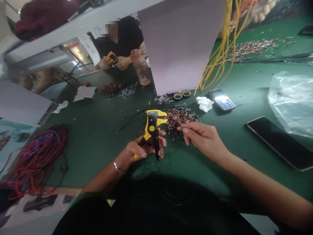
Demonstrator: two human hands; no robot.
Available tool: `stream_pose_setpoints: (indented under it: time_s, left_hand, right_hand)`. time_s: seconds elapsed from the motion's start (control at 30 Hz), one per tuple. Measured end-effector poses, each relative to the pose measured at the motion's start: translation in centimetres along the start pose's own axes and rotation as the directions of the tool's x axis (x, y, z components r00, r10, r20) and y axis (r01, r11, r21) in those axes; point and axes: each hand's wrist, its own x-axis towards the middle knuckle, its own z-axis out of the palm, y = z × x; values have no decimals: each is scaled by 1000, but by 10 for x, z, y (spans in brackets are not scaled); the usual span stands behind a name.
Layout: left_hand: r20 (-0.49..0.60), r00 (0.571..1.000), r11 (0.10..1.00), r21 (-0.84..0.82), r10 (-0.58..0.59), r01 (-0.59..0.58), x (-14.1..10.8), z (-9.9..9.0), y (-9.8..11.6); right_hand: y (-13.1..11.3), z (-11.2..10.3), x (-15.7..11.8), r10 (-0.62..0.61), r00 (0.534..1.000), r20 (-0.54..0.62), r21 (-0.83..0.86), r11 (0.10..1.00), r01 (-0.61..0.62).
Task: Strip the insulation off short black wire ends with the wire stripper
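My left hand [138, 148] is wrapped round the handles of a yellow and black wire stripper [153, 125], whose jaws point up and to the right. Just right of the jaws lies a pile of short copper-ended wire pieces [182, 117] on the green table. At the pile's lower right edge, my right hand [200, 132] has its thumb and forefinger pinched together. Whatever sits between those fingertips is too small to make out. Thin black wires [132, 117] lie behind the stripper.
Right of the pile are a crumpled tissue [204, 104], a keypad phone [222, 99], a smartphone [281, 142] and a plastic bag [290, 101]. Yellow wires [223, 49] hang beside an upright panel [183, 42]. Red cable coils [41, 160] lie left. Across the table, a person [122, 42] holds another stripper.
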Motion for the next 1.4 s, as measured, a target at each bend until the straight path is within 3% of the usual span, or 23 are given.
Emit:
stream_pose_setpoints:
  time_s: [0.2, 0.47, 0.73, 1.0, 1.17, 1.4]
  left_hand:
    - [-29, 998, 997, 63, 57, -55, -1, 2, -5]
    - [-39, 998, 988, 150, 41, -34, -3, 5, -6]
    - [-53, 995, 977, 201, 84, -71, -2, 10, -12]
    - [-116, 990, 947, 318, 81, -40, -2, 22, -11]
    - [-129, 988, 925, 379, 82, -28, -2, 21, -15]
    - [-196, 970, 866, 499, 141, -25, -1, 24, -17]
  right_hand:
    - [-3, 4, -3, -53, 997, 54, -105, 993, 59]
    - [-2, 6, -5, -58, 997, 53, -189, 980, 67]
    - [-5, 12, -13, -228, 973, 38, -345, 911, 227]
    - [-3, 20, -21, -299, 950, 87, -398, 864, 309]
    - [-3, 21, -22, -321, 941, 108, -375, 863, 337]
    - [-2, 25, -22, -307, 945, 112, -363, 873, 326]
